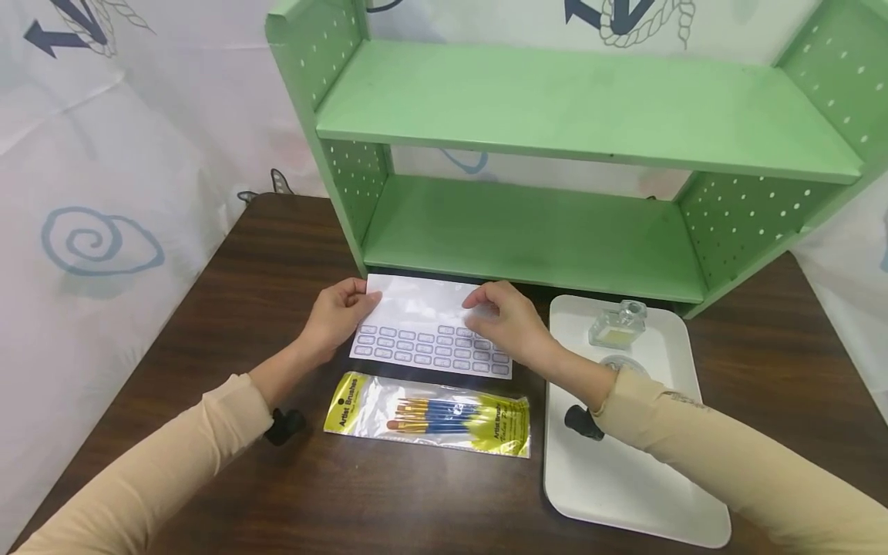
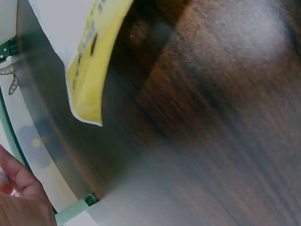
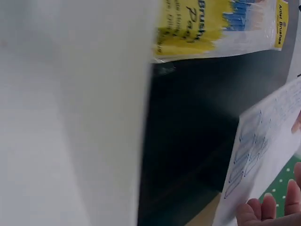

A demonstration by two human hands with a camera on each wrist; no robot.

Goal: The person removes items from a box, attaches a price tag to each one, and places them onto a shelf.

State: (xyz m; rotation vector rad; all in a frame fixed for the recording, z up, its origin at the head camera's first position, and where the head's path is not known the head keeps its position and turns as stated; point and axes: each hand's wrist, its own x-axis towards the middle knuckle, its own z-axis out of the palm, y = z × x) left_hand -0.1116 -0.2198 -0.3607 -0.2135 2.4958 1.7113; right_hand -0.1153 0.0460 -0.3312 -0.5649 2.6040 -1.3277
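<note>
A white sheet of stickers (image 1: pixel 423 304), with rows of small blue-outlined labels along its near half, lies in front of the shelf. My left hand (image 1: pixel 340 316) grips its left edge, thumb on top. Over the sheet's right part is my right hand (image 1: pixel 509 320), index finger and thumb bent with a gap between them; I see nothing held there. In the right wrist view the fingers (image 3: pixel 268 207) are loosely bent beside the sheet (image 3: pixel 263 146). Nearer to me lies a clear and yellow pack of artist brushes (image 1: pixel 430 415). The left wrist view shows only part of the left hand (image 2: pixel 23 193).
A green two-tier shelf (image 1: pixel 527 223) stands at the back of the dark wooden table (image 1: pixel 388 501). On the right, a white tray (image 1: pixel 624 493) holds a glass bottle (image 1: pixel 617 324), a round clear item (image 1: pixel 624 364) partly under the sleeve, and a black object (image 1: pixel 583 422) overlaps it.
</note>
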